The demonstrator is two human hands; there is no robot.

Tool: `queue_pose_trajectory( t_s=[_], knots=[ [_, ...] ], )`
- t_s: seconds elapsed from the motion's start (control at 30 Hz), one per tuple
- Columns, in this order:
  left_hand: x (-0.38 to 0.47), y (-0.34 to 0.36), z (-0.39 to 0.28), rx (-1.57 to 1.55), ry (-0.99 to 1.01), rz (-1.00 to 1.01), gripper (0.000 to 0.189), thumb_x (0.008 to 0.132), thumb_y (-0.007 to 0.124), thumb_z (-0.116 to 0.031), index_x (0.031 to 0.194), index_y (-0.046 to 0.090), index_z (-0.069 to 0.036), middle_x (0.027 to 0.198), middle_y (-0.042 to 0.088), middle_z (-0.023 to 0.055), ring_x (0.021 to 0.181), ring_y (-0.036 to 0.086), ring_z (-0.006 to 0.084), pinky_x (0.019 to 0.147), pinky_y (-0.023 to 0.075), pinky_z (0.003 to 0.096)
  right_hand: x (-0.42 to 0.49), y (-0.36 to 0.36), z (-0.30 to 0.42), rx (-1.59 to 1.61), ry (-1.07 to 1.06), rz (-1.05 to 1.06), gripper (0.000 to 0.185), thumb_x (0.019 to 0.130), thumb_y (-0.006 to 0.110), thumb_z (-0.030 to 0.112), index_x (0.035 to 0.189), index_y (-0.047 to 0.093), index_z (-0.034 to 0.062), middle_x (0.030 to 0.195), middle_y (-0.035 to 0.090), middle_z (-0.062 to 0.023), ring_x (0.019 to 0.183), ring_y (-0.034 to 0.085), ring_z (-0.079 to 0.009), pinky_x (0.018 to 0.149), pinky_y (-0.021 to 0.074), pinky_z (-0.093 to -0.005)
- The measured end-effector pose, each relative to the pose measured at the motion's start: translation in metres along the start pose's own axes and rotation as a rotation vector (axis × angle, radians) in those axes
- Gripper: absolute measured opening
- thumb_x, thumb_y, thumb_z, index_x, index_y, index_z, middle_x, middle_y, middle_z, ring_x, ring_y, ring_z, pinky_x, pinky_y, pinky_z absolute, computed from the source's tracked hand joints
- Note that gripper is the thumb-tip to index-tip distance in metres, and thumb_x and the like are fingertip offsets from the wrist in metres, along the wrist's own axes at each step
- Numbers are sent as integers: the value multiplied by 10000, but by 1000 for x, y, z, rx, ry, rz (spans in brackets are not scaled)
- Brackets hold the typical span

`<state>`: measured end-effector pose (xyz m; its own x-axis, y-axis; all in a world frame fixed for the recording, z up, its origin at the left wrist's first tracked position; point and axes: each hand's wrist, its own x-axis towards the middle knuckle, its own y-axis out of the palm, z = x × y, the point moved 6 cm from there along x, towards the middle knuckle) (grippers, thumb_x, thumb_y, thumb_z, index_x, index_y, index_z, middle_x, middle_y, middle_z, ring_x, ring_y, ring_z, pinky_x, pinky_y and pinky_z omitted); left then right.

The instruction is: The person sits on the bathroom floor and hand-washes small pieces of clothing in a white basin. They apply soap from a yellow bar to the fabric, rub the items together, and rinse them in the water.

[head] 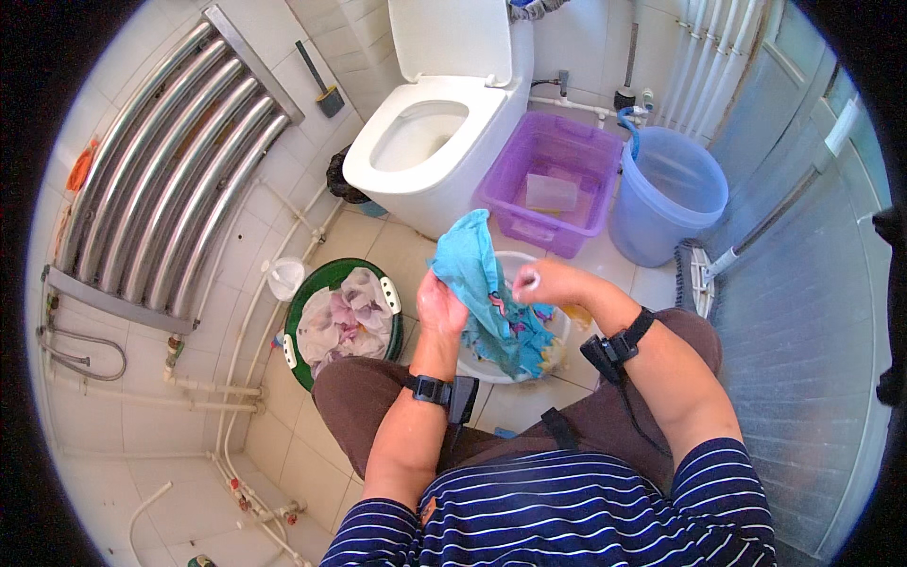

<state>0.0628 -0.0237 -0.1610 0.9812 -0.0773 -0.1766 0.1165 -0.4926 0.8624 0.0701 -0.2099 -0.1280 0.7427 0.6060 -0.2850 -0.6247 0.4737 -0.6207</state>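
My left hand (441, 303) grips a wet turquoise cloth garment (468, 255) and holds part of it raised. The cloth's lower part, with pink and dark patterned patches, hangs into a white plastic basin (516, 259) on the floor between my knees. Over the basin's right side, my right hand (549, 282) is curled, just right of the raised cloth. Something white shows at its fingers; whether it is suds or a piece of soap cannot be told. Yellowish fabric (554, 354) lies at the basin's right edge.
On the left stands a green tub (297, 276) with pale wet laundry (347, 319), a white cup (286, 278) beside it. Ahead are a toilet (425, 181), a purple crate (602, 212) and a blue bucket (662, 227). A floor brush (698, 280) leans at the right.
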Motion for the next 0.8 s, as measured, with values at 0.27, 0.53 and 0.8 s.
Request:
queue_pose_trajectory(
  t_s=[0.27,0.53,0.8],
  knots=[
    [-2,7,12,-59,-141,159,453,1002,417,-279,1320,543,19,1353,601,163,1239,577,319,1070,441,485,20,-1,-8,926,116,-200,330,871,739,256,1076,662,9,873,640,-21,791,608,-140,662,495,-312],
    [5,-20,12,325,119,7,348,1004,489,-303,1211,596,-44,1203,647,109,1130,596,237,1033,429,415,13,-42,17,129,-103,-646,267,816,672,98,1069,679,14,934,698,-56,839,649,-174,759,519,-315],
    [-11,-47,43,1260,292,-216,195,945,681,-225,1033,594,-74,998,582,53,937,542,180,835,457,343,-4,-56,41,254,-309,-767,380,790,623,78,1159,709,52,1058,721,-187,947,690,-352,858,538,-400]
  ],
)
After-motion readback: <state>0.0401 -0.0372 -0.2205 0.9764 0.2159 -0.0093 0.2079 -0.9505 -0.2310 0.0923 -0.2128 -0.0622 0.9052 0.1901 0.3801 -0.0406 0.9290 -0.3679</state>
